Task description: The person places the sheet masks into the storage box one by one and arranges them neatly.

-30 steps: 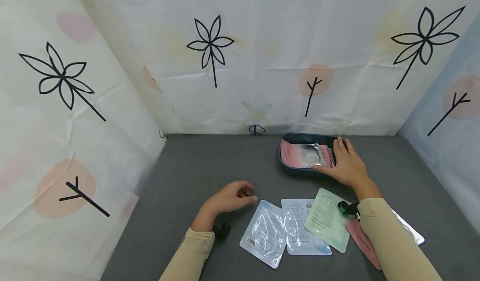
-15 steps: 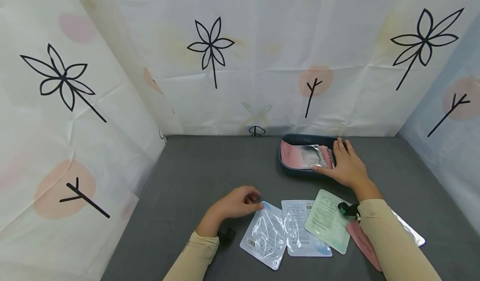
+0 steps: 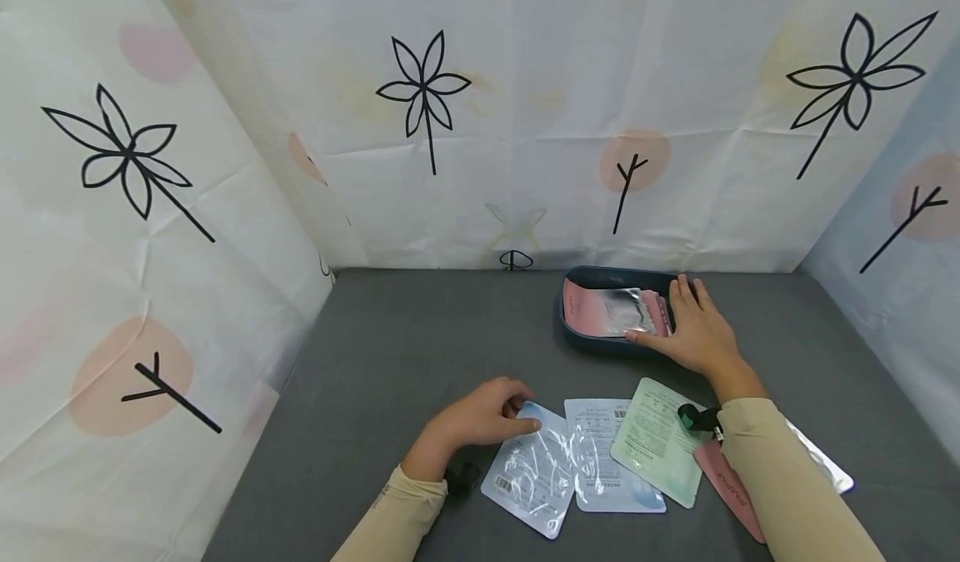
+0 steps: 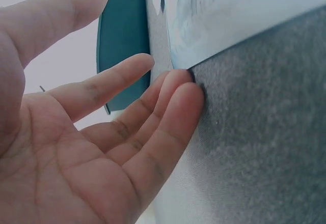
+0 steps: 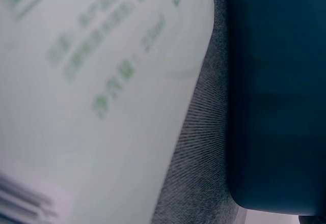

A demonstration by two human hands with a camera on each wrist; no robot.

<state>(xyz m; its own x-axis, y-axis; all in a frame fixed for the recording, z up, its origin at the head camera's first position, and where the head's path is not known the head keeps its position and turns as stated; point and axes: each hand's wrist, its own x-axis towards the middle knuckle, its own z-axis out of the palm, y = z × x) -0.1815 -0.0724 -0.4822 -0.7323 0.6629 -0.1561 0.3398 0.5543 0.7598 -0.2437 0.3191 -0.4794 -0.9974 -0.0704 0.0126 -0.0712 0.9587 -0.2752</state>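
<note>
Currently, leftmost pale-blue pouch (image 3: 528, 479) lies flat on desk (image 3: 420, 337), in front of box (image 3: 600, 345), leftward. Left hand (image 3: 480, 414) at pouch's box-facing end, fingers parted, holding nothing. Right hand (image 3: 701, 337): fingers spread wide over box's right end. Pouch likely light, floppy, slick; best pinched by edge at box-facing corner.

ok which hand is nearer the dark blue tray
Right. The right hand is at the right end of the dark blue tray; the left hand is farther off, front-left, by the leftmost packet.
</note>
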